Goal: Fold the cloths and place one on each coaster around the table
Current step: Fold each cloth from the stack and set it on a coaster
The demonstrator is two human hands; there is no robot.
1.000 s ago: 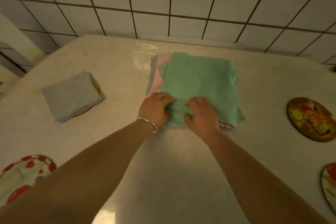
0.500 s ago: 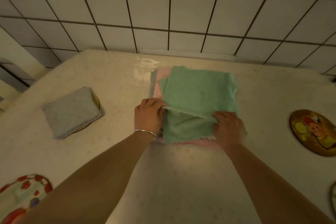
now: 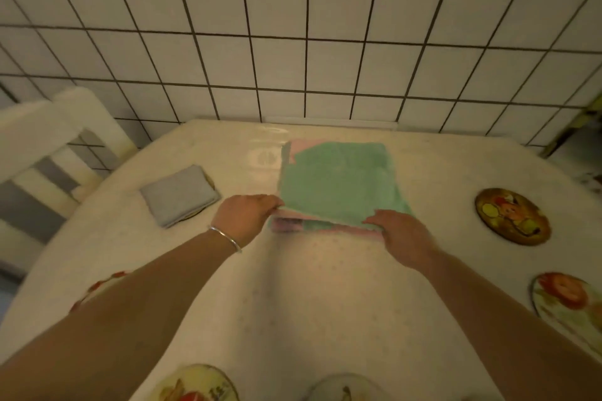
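As both pinch the green cloth [image 3: 338, 182], left hand [image 3: 244, 215] and right hand [image 3: 402, 236] lift its near edge; a folded grey cloth [image 3: 179, 194] covers one coaster

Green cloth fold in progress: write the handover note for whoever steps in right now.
Left hand: pinches the near left corner of the green cloth.
Right hand: pinches its near right corner, edge lifted off the pink cloth beneath.
Pile sits mid-table.
Done: grey cloth folded, lying on its coaster at the left.
Left: fold the green cloth, then the rest of the pile; the brown coaster and other visible coasters are bare.
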